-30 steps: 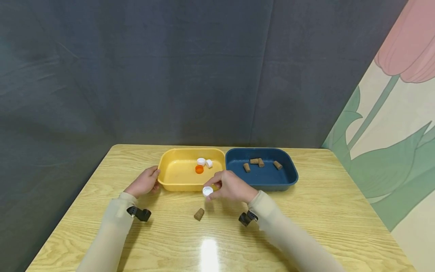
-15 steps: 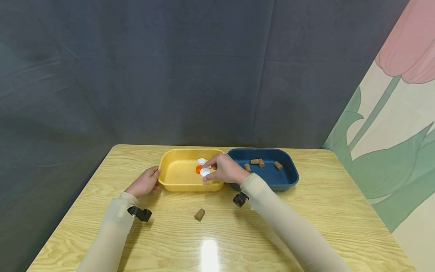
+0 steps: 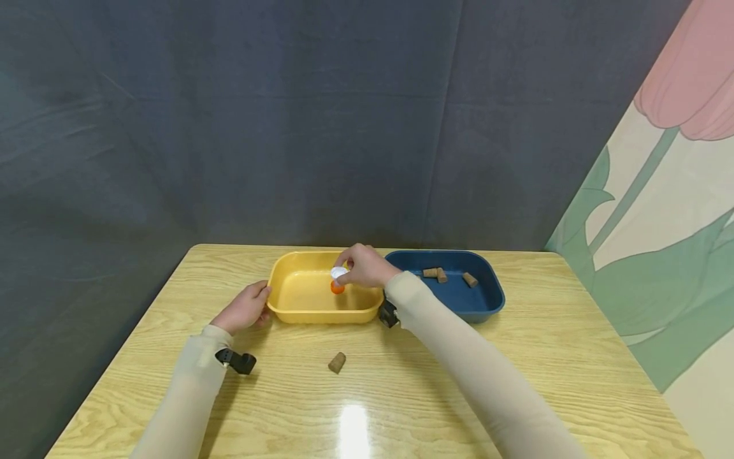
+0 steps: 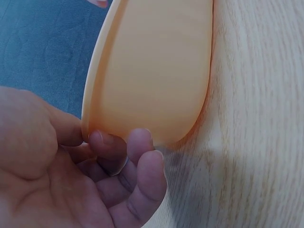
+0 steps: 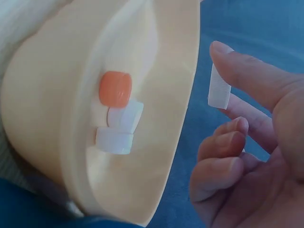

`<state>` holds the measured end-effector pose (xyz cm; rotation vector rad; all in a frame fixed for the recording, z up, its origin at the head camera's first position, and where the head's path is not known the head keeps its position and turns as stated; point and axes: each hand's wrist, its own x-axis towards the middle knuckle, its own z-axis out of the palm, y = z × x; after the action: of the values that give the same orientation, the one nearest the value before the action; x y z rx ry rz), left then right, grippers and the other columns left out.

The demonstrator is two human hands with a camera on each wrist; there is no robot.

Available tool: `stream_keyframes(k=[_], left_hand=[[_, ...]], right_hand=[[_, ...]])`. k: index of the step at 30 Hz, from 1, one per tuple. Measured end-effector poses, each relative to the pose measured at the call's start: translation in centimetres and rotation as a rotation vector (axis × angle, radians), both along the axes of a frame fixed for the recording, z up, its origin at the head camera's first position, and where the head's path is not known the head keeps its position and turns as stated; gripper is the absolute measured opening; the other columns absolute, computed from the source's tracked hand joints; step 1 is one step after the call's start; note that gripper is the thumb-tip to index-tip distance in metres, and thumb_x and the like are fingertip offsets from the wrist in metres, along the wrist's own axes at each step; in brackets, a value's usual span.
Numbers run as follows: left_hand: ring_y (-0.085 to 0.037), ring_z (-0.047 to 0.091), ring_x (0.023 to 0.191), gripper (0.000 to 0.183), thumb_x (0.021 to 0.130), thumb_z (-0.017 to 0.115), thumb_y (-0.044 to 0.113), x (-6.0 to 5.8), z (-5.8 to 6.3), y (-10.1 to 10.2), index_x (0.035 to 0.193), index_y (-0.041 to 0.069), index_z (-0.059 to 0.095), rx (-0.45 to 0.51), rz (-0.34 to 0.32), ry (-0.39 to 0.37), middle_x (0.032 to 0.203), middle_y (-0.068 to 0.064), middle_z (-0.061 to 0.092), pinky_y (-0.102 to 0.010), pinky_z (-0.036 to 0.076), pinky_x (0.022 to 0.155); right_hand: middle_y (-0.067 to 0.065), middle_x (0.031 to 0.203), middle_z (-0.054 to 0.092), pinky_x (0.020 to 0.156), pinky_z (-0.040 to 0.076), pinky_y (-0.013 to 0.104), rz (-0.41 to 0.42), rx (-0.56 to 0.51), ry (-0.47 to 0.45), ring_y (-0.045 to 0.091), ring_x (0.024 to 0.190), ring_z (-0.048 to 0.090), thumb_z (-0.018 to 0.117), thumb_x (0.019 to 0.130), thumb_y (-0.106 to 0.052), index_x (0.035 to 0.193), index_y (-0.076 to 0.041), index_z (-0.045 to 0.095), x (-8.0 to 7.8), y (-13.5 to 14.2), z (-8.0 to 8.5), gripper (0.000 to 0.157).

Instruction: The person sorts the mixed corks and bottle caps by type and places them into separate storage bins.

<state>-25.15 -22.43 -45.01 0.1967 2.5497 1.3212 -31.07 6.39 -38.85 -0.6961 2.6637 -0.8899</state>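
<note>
My right hand is over the yellow tray and pinches a white bottle cap between thumb and finger, its ridged side showing in the right wrist view. Below it in the tray lie an orange bottle cap and two white bottle caps, close together. In the head view the hand and its cap hide the white ones. My left hand holds the tray's left end; the left wrist view shows its thumb and finger on the rim.
Right beside the yellow tray stands a dark blue tray holding several corks. One cork lies on the wooden table in front of the trays. A dark curtain hangs behind the table.
My right hand has carried the white bottle cap from in front of the yellow tray forward and up over it. The left hand has stayed at the tray's left end.
</note>
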Motion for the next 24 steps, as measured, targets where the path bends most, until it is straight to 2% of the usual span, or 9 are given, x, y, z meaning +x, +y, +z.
stream_keyframes(k=[5, 9, 13, 19, 24], left_hand=[[-0.023, 0.057, 0.069, 0.041, 0.111, 0.026, 0.014, 0.1, 0.1, 0.1, 0.141, -0.012, 0.039, 0.003, 0.000, -0.002, 0.081, -0.011, 0.052, -0.037, 0.053, 0.062], [-0.022, 0.056, 0.070, 0.042, 0.111, 0.027, 0.014, 0.1, 0.1, 0.1, 0.141, -0.012, 0.038, 0.002, 0.004, -0.003, 0.081, -0.011, 0.052, -0.037, 0.053, 0.063], [-0.023, 0.057, 0.071, 0.041, 0.111, 0.027, 0.015, 0.1, -0.1, -0.1, 0.140, -0.012, 0.040, 0.003, 0.006, 0.001, 0.082, -0.012, 0.052, -0.039, 0.054, 0.065], [-0.025, 0.058, 0.072, 0.041, 0.111, 0.027, 0.015, 0.2, -0.1, -0.1, 0.139, -0.012, 0.041, 0.003, 0.008, 0.002, 0.083, -0.012, 0.052, -0.040, 0.054, 0.065], [-0.023, 0.057, 0.071, 0.041, 0.111, 0.027, 0.015, 0.1, -0.1, 0.1, 0.139, -0.012, 0.041, -0.004, 0.007, 0.003, 0.082, -0.012, 0.053, -0.039, 0.054, 0.064]], right_hand=[[0.003, 0.097, 0.062, 0.067, 0.045, 0.026, -0.035, 0.019, -0.020, 0.019, 0.082, 0.051, 0.084, 0.083, -0.023, 0.110, -0.011, 0.076, -1.1, -0.3, -0.2, 0.031], [0.003, 0.104, 0.064, 0.075, 0.046, 0.029, -0.055, 0.036, -0.021, 0.020, 0.087, 0.051, 0.084, 0.083, -0.023, 0.111, -0.011, 0.076, -1.7, -0.5, -0.4, 0.031], [0.005, 0.111, 0.064, 0.082, 0.049, 0.031, -0.073, 0.059, -0.029, 0.021, 0.093, 0.053, 0.085, 0.082, -0.023, 0.112, -0.010, 0.075, -2.0, -0.7, -0.6, 0.034], [0.007, 0.111, 0.065, 0.081, 0.053, 0.030, -0.096, 0.102, -0.057, 0.020, 0.092, 0.060, 0.084, 0.083, -0.022, 0.113, -0.009, 0.074, -2.3, -0.8, -1.0, 0.034], [0.007, 0.113, 0.066, 0.084, 0.053, 0.032, -0.100, 0.131, -0.059, 0.020, 0.093, 0.059, 0.083, 0.085, -0.022, 0.111, -0.009, 0.074, -2.3, -0.8, -1.3, 0.030]])
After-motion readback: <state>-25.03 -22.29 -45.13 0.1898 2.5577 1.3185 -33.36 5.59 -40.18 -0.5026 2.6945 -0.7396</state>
